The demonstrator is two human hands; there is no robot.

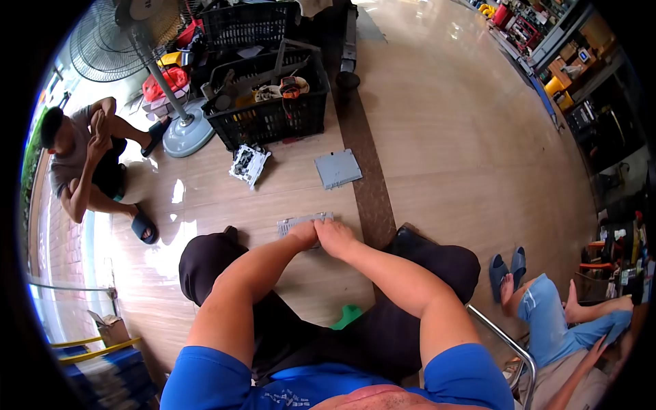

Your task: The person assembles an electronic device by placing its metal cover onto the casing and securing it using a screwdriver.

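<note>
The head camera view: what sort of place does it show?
Probably a small repair shop: a black crate of tools or parts, a gray panel lying on the floor, and cluttered shelves.

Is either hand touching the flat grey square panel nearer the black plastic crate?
No, the panel lies on the floor beyond the left hand and right hand, which are both at a separate grey slotted piece.

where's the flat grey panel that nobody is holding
In the head view, the flat grey panel lies on the floor ahead of the right hand, right of the white part and at the edge of the dark floor strip.
</note>
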